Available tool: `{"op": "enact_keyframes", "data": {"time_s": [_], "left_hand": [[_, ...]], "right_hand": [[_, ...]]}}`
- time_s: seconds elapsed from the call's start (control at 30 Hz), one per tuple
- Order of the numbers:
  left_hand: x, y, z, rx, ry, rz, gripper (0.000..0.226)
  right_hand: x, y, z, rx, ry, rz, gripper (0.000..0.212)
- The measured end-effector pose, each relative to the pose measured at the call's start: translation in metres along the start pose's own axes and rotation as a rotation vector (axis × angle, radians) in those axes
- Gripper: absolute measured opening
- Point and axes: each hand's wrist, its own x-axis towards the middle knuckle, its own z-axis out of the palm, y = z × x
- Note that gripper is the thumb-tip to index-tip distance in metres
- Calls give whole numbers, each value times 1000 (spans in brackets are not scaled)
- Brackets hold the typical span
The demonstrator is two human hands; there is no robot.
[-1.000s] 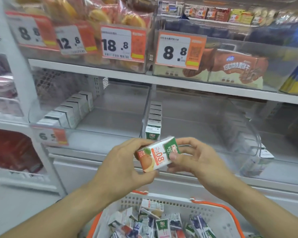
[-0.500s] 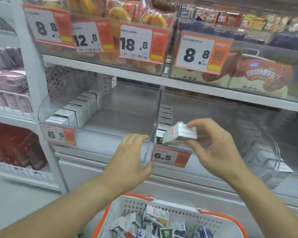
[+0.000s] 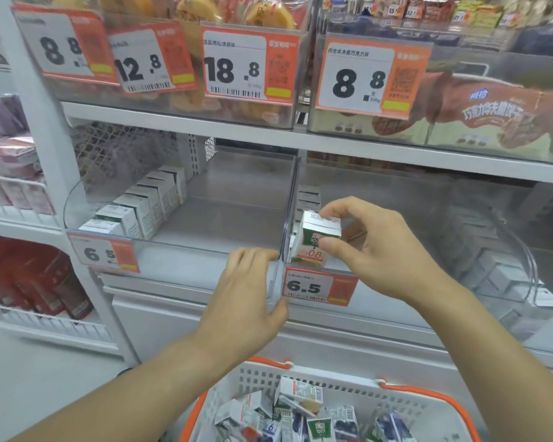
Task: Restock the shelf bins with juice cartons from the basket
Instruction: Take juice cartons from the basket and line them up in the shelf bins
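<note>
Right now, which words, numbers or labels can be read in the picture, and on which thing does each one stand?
"8.8": far-left upper price tag
"12.8": second upper price tag
"18.8": third upper price tag
"8.8": price tag on the biscuit bin
"6.5": price tag under the held carton
"100%" and "0.8": juice carton in the right hand
Chinese print, barcodes, basket cartons: too blurred.

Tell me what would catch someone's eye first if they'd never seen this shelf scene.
Probably the right hand, which pinches a green and white juice carton at the front of the middle shelf's right bin, just above a 6.5 price tag. The left hand rests on the bin front beside it. Big orange price tags line the shelf above, and a white basket of loose cartons sits below.
</note>
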Motion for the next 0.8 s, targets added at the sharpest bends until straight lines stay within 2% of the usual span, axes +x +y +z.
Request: {"op": "enact_keyframes", "data": {"time_s": [0.17, 0.43, 0.6, 0.8], "left_hand": [[1, -2, 1, 5, 6, 13, 57], [0, 0, 1, 11, 7, 19, 56], [0, 0, 2, 12, 14, 24, 55], [1, -1, 5, 10, 25, 9, 56]], "right_hand": [[0, 8, 21, -37, -92, 83, 28], [-1, 18, 24, -22, -88, 162, 25], [-4, 13, 28, -86, -147, 101, 14], [-7, 16, 24, -105, -219, 71, 20]]}}
